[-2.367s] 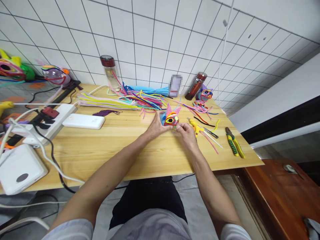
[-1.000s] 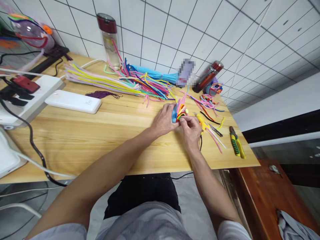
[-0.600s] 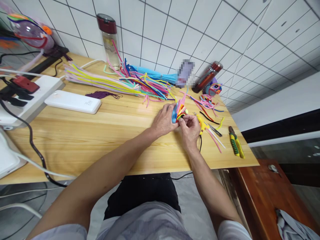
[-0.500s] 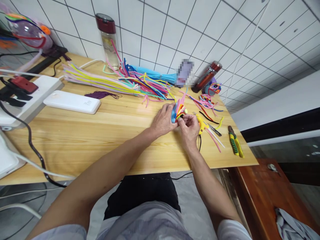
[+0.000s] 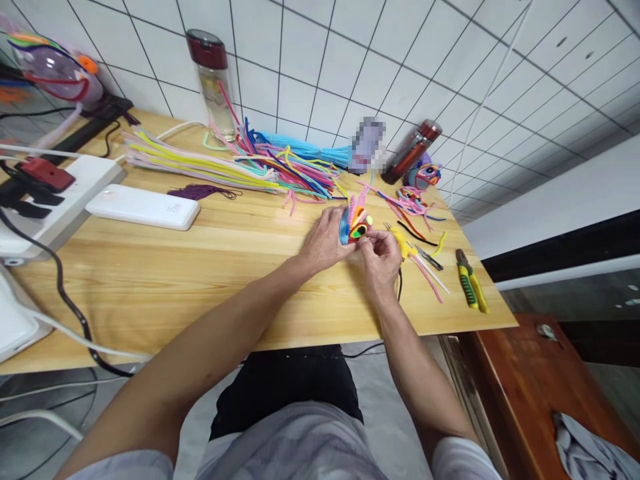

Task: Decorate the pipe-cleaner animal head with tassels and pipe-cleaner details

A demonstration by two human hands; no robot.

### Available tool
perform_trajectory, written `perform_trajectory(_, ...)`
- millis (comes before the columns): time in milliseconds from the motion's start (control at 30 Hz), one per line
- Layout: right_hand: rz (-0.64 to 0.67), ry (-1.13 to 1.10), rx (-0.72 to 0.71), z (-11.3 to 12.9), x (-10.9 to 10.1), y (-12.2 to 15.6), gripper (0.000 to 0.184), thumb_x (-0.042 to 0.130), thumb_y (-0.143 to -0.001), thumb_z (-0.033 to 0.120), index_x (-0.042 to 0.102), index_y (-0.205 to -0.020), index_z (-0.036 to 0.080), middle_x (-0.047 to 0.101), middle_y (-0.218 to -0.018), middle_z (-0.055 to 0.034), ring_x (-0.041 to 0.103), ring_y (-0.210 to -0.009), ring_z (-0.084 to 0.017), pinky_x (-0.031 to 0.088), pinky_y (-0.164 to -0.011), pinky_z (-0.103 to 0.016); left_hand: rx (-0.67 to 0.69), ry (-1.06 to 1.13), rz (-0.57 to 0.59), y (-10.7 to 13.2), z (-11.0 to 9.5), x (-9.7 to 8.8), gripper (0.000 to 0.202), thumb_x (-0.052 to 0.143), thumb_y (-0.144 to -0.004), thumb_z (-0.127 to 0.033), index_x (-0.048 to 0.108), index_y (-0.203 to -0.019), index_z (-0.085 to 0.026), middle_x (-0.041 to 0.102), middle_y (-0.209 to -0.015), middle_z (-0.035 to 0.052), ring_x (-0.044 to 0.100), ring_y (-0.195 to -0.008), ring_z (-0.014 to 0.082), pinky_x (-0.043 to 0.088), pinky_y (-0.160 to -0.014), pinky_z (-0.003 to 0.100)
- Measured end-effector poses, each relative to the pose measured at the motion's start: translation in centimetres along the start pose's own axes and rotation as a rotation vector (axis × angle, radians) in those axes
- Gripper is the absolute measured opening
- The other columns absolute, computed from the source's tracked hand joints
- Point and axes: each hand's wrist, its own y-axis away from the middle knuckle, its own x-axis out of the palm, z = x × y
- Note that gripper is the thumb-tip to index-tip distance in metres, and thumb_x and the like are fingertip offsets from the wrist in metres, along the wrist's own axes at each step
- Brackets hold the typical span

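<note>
figure (image 5: 355,220): where is it?

— between the two hands, above the table, right of the middle.

— take it from the big things down, then.

— a wall (image 5: 300,73) of white tile with dark lines runs along the back. below it comes the table (image 5: 225,293), pale wood.

— and on the wood?

— a long heap of pipe cleaners (image 5: 210,167), pink, yellow and blue, lies toward the wall. the bottle (image 5: 213,87) stands behind the heap; the thermos (image 5: 414,152) is well to the right of it.

— anything near the hands?

— the glue gun (image 5: 401,243) lies just beside the right hand, and the pliers (image 5: 471,283) lie near the right edge.

— how is the left hand (image 5: 324,239)?

— curved around the figure's left side, gripping it, thumb underneath.

— and the right hand (image 5: 381,257)?

— thumb and forefinger bent narrow at the figure's lower right. i cannot tell whether the tips meet or pinch some small piece.

— what does the figure show?

— two pink ears pointing up, blue on the gripped side, red and yellow on the front.

— and the smallest part?

— its eye (image 5: 359,231), black with yellow and green about it, just above the right thumb.
</note>
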Motion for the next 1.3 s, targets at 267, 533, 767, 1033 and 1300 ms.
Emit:
perform_trajectory(267,-0.019,0.093,-0.058,-0.2,0.3,0.0,0.013,0.070,-0.089,0.034,0.071,-0.097,0.023,0.066,-0.085,0.0002,0.059,-0.072,-0.016,0.051,-0.070,-0.032,0.052,0.030,0.008,0.1,0.3,-0.2,0.082,0.082,-0.083,-0.033,0.043,-0.154,-0.017,0.058,-0.151,0.0193,0.054,-0.147,0.0352,0.046,-0.126,0.052)
perform_trajectory(533,0.015,0.186,-0.167,0.1,-0.1,-0.2,0.013,0.069,-0.091,0.034,0.075,-0.099,0.025,0.067,-0.090,-0.0030,0.057,-0.074,-0.019,0.054,-0.074,-0.036,0.043,0.011,0.016,0.1,0.3,-0.4,0.080,0.079,-0.083,-0.028,0.043,-0.154,-0.017,0.058,-0.151,0.0193,0.054,-0.148,0.0347,0.046,-0.127,0.052)
perform_trajectory(767,0.104,0.313,-0.217,0.5,0.3,0.1,0.015,0.061,-0.097,0.025,0.075,-0.095,0.029,0.069,-0.100,-0.0066,0.063,-0.093,-0.024,0.057,-0.091,-0.041,0.050,0.021,0.021,0.2,0.5,-0.6,0.079,0.079,-0.083,-0.028,0.043,-0.153,-0.019,0.057,-0.152,0.0184,0.053,-0.148,0.0354,0.046,-0.126,0.053)
perform_trajectory(1033,0.136,0.262,-0.120,1.4,-3.2,0.4,0.010,0.062,-0.096,0.027,0.071,-0.096,0.025,0.074,-0.092,-0.0019,0.064,-0.079,-0.019,0.054,-0.080,-0.035,0.054,0.035,0.015,0.0,1.0,-0.6,0.087,0.090,-0.077,-0.036,0.044,-0.149,-0.020,0.057,-0.149,0.0176,0.055,-0.146,0.0367,0.046,-0.125,0.054)
perform_trajectory(1300,0.238,0.413,0.005,-0.8,-8.4,0.8,0.021,0.059,-0.094,0.032,0.078,-0.093,0.023,0.082,-0.098,-0.0067,0.072,-0.090,-0.024,0.054,-0.087,-0.037,-0.023,0.070,0.023,0.1,0.9,-0.7,0.090,0.091,-0.075,-0.036,0.041,-0.148,-0.021,0.057,-0.148,0.0169,0.054,-0.148,0.0370,0.048,-0.125,0.053)
